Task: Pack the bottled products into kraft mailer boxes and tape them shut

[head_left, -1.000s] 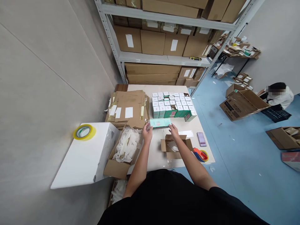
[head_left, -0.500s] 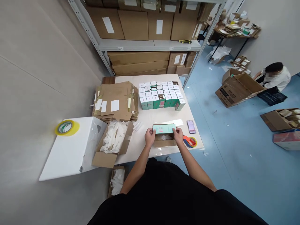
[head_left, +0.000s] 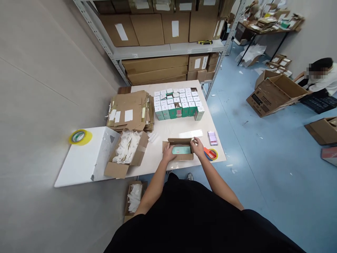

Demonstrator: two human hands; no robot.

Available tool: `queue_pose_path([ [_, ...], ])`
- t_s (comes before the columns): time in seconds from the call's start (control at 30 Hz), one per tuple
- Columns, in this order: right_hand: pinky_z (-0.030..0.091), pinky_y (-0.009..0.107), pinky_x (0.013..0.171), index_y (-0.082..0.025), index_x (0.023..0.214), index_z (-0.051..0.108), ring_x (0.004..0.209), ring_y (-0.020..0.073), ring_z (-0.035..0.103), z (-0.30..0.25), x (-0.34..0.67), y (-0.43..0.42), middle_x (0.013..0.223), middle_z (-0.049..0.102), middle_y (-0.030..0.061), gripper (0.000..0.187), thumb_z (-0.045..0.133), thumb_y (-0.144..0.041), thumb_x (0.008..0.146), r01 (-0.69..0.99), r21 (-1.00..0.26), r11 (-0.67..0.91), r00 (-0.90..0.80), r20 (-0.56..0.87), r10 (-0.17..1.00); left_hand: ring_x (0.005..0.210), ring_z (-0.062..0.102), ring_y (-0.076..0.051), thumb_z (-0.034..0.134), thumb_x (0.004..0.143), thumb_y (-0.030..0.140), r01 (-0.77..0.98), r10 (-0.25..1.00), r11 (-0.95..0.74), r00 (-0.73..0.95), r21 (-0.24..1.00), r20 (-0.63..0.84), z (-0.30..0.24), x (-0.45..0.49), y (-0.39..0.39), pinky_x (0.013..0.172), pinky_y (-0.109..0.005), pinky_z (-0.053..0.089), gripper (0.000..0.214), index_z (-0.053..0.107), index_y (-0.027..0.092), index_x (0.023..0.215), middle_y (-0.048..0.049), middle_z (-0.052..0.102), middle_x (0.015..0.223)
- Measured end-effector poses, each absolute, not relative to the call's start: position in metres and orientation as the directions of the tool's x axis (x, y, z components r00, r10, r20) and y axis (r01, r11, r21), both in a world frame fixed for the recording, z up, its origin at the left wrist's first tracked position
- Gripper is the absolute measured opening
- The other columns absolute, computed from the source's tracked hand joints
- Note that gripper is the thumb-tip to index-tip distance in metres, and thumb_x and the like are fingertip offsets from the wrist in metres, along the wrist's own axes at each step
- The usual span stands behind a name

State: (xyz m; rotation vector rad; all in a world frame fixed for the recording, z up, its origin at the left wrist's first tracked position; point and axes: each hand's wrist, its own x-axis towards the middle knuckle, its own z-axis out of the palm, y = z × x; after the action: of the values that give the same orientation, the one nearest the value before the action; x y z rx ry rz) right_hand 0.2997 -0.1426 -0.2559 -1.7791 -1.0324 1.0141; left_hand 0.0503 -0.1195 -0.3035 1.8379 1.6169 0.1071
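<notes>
A small open cardboard carton [head_left: 168, 143] sits near the front edge of the white table [head_left: 184, 129]. A row of green product boxes [head_left: 181, 150] lies inside it. My left hand [head_left: 167, 154] grips the left end of that row, fingers curled. My right hand [head_left: 197, 147] holds the right end, fingers bent round it. A block of several more green and white boxes [head_left: 178, 103] stands further back on the table.
Flattened cardboard [head_left: 130, 110] is stacked at the left. A carton of white padding [head_left: 126, 150] sits beside a white foam block [head_left: 84, 158] bearing a yellow tape roll [head_left: 79, 136]. A red tape dispenser [head_left: 211, 154] lies right. Shelving [head_left: 168, 51] stands behind. A person [head_left: 321, 75] sits far right.
Both hands carried the row of green boxes from beside the block of boxes toward me, then lowered it into the small carton. The camera tilted down.
</notes>
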Motion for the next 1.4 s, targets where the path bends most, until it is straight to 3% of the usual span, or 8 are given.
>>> queue_pose_path([
  [0.1,0.051,0.048,0.11,-0.027,0.14,0.062,0.134,0.0309,0.06,-0.251,0.303,-0.152,0.145,0.064,0.0091,0.058,0.063,-0.05,0.087,0.241,-0.927,-0.288,0.292,-0.214,0.932,0.162,0.008,-0.044,0.096,0.061,0.04,0.897,0.855,-0.036,0.256,0.441,-0.451,-0.315,0.056,-0.129,0.126,-0.057,0.028,0.097,0.056,0.023,0.148,-0.0163,0.01,0.177],
  [0.17,0.052,0.048,0.109,-0.027,0.138,0.062,0.135,0.0305,0.059,-0.251,0.305,-0.159,0.145,0.064,0.0086,0.056,0.063,-0.049,0.086,0.231,-0.937,-0.262,0.261,-0.199,0.944,0.163,0.0,-0.043,0.097,0.061,0.039,0.913,0.859,-0.065,0.257,0.404,-0.443,-0.322,0.057,-0.137,0.124,-0.062,0.029,0.093,0.059,0.023,0.144,-0.0148,0.005,0.178],
  [0.37,0.055,0.046,0.104,-0.027,0.137,0.063,0.132,0.0296,0.06,-0.258,0.311,-0.179,0.145,0.064,0.0102,0.054,0.063,-0.047,0.087,0.221,-0.945,-0.242,0.2,-0.199,0.959,0.163,0.011,-0.039,0.08,0.081,0.025,0.895,0.96,-0.08,0.188,0.438,-0.208,-0.341,0.057,-0.165,0.124,-0.063,0.03,0.025,0.075,0.022,0.105,-0.0114,0.025,0.174],
  [0.47,0.057,0.043,0.1,-0.028,0.138,0.063,0.131,0.0287,0.06,-0.259,0.31,-0.185,0.144,0.064,0.0095,0.053,0.062,-0.047,0.088,0.236,-0.95,-0.207,0.132,-0.18,0.975,0.161,0.017,-0.041,0.075,0.083,0.019,0.882,0.98,-0.063,0.143,0.467,-0.138,-0.339,0.059,-0.175,0.125,-0.066,0.027,0.011,0.076,0.022,0.093,-0.0105,0.033,0.171],
  [0.7,0.057,0.041,0.1,-0.028,0.139,0.063,0.136,0.0282,0.056,-0.248,0.284,-0.182,0.15,0.059,0.0087,0.051,0.061,-0.043,0.09,0.279,-0.955,-0.101,-0.103,-0.134,0.986,0.162,0.012,-0.041,0.071,0.087,0.021,0.864,0.991,-0.055,0.109,0.5,-0.081,-0.304,0.044,-0.209,0.125,-0.068,0.023,0.009,0.078,0.024,0.092,-0.0062,0.033,0.171],
  [0.9,0.053,0.045,0.106,-0.029,0.137,0.065,0.144,0.0301,0.05,-0.235,0.234,-0.165,0.157,0.052,0.0094,0.048,0.062,-0.044,0.092,0.327,-0.944,0.031,-0.279,-0.065,0.958,0.163,0.009,-0.041,0.072,0.089,0.027,0.86,0.999,0.04,-0.041,0.508,-0.009,-0.286,0.0,-0.25,0.127,-0.068,0.02,0.009,0.08,0.025,0.093,-0.0045,0.034,0.171],
  [1.13,0.057,0.043,0.099,-0.026,0.131,0.067,0.134,0.0285,0.057,-0.232,0.123,-0.137,0.148,0.059,0.0096,0.042,0.062,-0.039,0.091,0.336,-0.923,0.185,-0.407,0.035,0.913,0.162,0.012,-0.043,0.075,0.088,0.031,0.804,0.975,0.187,-0.22,0.565,-0.009,-0.279,-0.071,-0.286,0.125,-0.068,0.024,0.009,0.081,0.026,0.092,-0.0037,0.038,0.169],
  [1.4,0.047,0.046,0.115,-0.025,0.136,0.065,0.134,0.0277,0.058,-0.241,-0.016,-0.096,0.144,0.063,0.0096,0.048,0.065,-0.028,0.089,0.474,-0.819,0.323,-0.545,0.014,0.838,0.161,0.014,-0.044,0.074,0.089,0.038,0.78,0.966,0.229,-0.256,0.582,-0.038,-0.281,-0.135,-0.294,0.122,-0.066,0.031,0.015,0.083,0.027,0.093,-0.0035,0.042,0.167],
])
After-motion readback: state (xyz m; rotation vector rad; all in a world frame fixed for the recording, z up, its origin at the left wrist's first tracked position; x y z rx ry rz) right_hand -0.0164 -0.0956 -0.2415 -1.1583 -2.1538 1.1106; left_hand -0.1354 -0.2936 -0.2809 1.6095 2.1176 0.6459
